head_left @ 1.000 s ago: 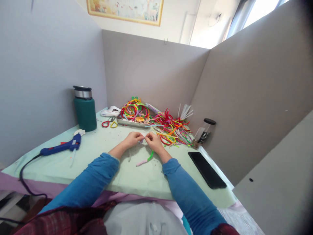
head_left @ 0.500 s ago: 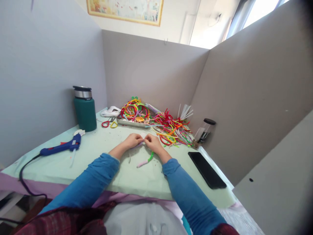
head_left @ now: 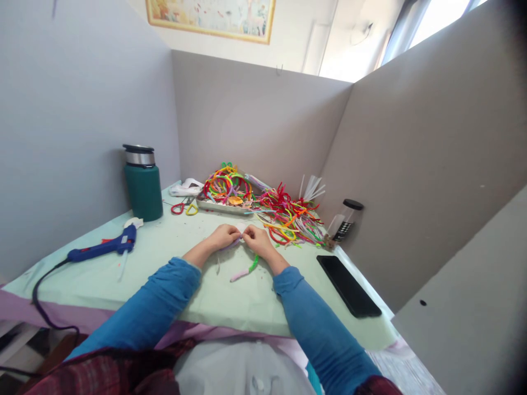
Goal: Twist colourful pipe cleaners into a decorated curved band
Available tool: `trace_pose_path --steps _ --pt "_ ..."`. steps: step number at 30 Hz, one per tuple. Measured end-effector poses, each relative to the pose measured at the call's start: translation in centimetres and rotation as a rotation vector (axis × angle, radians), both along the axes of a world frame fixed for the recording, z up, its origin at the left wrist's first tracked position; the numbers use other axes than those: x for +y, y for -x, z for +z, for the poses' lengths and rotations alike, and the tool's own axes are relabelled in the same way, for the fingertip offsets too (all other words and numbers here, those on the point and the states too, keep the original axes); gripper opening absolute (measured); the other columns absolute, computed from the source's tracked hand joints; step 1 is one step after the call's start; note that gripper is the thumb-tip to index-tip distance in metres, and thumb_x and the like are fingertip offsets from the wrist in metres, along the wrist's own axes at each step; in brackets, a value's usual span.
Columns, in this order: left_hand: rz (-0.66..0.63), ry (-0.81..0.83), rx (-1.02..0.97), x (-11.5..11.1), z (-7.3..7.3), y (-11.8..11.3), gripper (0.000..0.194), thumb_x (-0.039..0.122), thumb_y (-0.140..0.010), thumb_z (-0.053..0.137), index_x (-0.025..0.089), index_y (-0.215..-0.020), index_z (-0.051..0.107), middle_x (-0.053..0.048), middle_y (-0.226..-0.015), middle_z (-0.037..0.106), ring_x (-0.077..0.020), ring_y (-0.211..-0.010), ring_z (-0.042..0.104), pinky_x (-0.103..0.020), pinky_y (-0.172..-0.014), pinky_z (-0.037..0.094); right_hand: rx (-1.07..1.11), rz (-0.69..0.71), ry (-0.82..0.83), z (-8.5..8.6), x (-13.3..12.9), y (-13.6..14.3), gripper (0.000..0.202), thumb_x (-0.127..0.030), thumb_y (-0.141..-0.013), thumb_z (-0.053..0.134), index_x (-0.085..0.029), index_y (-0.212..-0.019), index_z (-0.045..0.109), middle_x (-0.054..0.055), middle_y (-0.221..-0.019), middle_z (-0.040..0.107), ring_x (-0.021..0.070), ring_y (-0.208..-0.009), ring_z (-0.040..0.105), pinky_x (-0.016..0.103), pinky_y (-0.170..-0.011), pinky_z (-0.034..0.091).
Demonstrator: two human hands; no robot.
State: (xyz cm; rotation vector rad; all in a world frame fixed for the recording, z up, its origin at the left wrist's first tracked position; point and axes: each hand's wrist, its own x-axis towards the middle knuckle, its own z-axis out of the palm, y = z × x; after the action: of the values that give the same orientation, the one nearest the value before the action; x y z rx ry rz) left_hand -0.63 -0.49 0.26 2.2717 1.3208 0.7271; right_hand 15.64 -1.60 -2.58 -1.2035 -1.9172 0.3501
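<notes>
My left hand [head_left: 224, 237] and my right hand [head_left: 256, 239] meet above the middle of the table, fingertips almost touching. Both are closed in a pinch on a curved band wrapped in fuzzy pipe cleaner [head_left: 254, 264], which looks like a headband. Its right end, coming out below my right hand, is green and then pale pink at the tip. A purple stretch shows under my left fingers, and a thin greyish end hangs lower left. Something whitish shows just behind the fingertips; I cannot make out what it is. My fingers hide the top of the band.
A metal tray [head_left: 224, 208] heaped with colourful pipe cleaners stands behind my hands, with a loose pile [head_left: 288, 214] to its right. Scissors [head_left: 191, 209], a green bottle [head_left: 143, 186] and a blue glue gun [head_left: 102, 248] are leftward. A black phone [head_left: 349, 285] lies right. Grey partitions enclose the table.
My fingers shift very slightly at the band, and a little more purple shows between them. Everything else stays in place.
</notes>
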Motion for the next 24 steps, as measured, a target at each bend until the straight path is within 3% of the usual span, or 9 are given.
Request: trace_pose_path --steps 4,8,11,13,15,17,19,21,24 --pt "0.019 -0.008 0.028 0.0 0.1 0.0 0.028 0.032 -0.073 0.046 0.013 -0.065 0.065 -0.002 -0.06 0.059 -0.014 -0.06 0.048 -0.024 -0.057 0.033 -0.052 -0.047 -0.026 0.7 -0.4 0.0 0.012 -0.027 -0.075 0.051 -0.019 -0.072 0.059 -0.001 -0.065 0.059 0.0109 -0.059 0.049 0.022 -0.058 0.035" --pt "0.0 -0.039 0.071 0.3 -0.2 0.1 0.032 0.034 -0.075 0.043 0.014 -0.066 0.065 -0.002 -0.061 0.06 -0.0141 -0.06 0.049 -0.024 -0.058 0.034 -0.107 -0.175 -0.177 2.1 -1.1 -0.2 0.024 -0.038 -0.077 0.054 -0.017 -0.067 0.059 0.003 -0.074 0.058 0.0132 -0.069 0.051 0.025 -0.066 0.037" --pt "-0.008 -0.045 0.085 0.5 -0.4 0.2 0.031 0.032 -0.075 0.042 0.014 -0.066 0.065 -0.003 -0.063 0.06 -0.0142 -0.061 0.049 -0.024 -0.059 0.034 -0.152 -0.189 -0.197 3.4 -1.9 -0.3 0.022 -0.032 -0.08 0.051 -0.016 -0.068 0.061 0.005 -0.079 0.057 0.015 -0.076 0.052 0.028 -0.074 0.039" --pt "-0.009 -0.052 0.087 0.5 -0.4 0.2 0.031 0.031 -0.075 0.042 0.013 -0.068 0.066 -0.003 -0.064 0.061 -0.0145 -0.062 0.05 -0.024 -0.059 0.034 -0.173 -0.077 -0.21 4.2 -3.0 -0.3 0.016 -0.027 -0.078 0.053 -0.019 -0.085 0.065 0.008 -0.099 0.056 0.0174 -0.093 0.051 0.031 -0.084 0.039" --pt "-0.001 -0.063 0.091 0.5 -0.4 0.2 0.03 0.031 -0.076 0.042 0.013 -0.069 0.066 -0.004 -0.067 0.062 -0.0148 -0.063 0.05 -0.024 -0.059 0.034 -0.148 -0.002 -0.23 5.2 -5.1 -0.5 0.034 -0.031 -0.075 0.059 -0.022 -0.108 0.06 0.009 -0.119 0.049 0.0215 -0.112 0.043 0.037 -0.095 0.034" --pt "0.008 -0.06 0.096 0.4 -0.3 0.1 0.03 0.03 -0.076 0.042 0.013 -0.07 0.066 -0.005 -0.069 0.063 -0.0151 -0.064 0.051 -0.024 -0.06 0.034 -0.03 0.065 -0.177 6.2 -8.4 -0.9 0.042 -0.037 -0.076 0.058 -0.024 -0.115 0.055 0.009 -0.12 0.049 0.0219 -0.114 0.043 0.039 -0.098 0.033" --pt "0.022 -0.04 0.092 0.3 -0.1 0.1 0.029 0.03 -0.076 0.043 0.013 -0.071 0.067 -0.005 -0.07 0.064 -0.0154 -0.065 0.052 -0.023 -0.061 0.035 0.124 0.262 0.016 7.2 -12.7 -1.5 0.036 -0.04 -0.084 0.048 -0.024 -0.115 0.055 0.008 -0.11 0.056 0.0178 -0.102 0.053 0.035 -0.091 0.04" --pt "0.052 -0.028 0.08 0.2 0.0 0.0 0.027 0.028 -0.076 0.045 0.013 -0.07 0.067 -0.006 -0.07 0.065 -0.0158 -0.066 0.053 -0.024 -0.062 0.036 0.176 0.59 0.33 7.8 -17.0 -2.2 0.037 -0.043 -0.087 0.041 -0.021 -0.112 0.057 0.007 -0.098 0.062 0.0154 -0.086 0.06 0.031 -0.08 0.047" --pt "0.086 -0.011 0.066 0.1 0.1 0.0 0.026 0.026 -0.076 0.044 0.013 -0.071 0.067 -0.005 -0.068 0.064 -0.0153 -0.065 0.052 -0.023 -0.062 0.036 0.091 0.934 0.671 6.7 -21.8 -2.8 0.043 -0.048 -0.083 0.046 -0.018 -0.109 0.061 0.008 -0.1 0.064 0.0171 -0.092 0.06 0.028 -0.082 0.046"
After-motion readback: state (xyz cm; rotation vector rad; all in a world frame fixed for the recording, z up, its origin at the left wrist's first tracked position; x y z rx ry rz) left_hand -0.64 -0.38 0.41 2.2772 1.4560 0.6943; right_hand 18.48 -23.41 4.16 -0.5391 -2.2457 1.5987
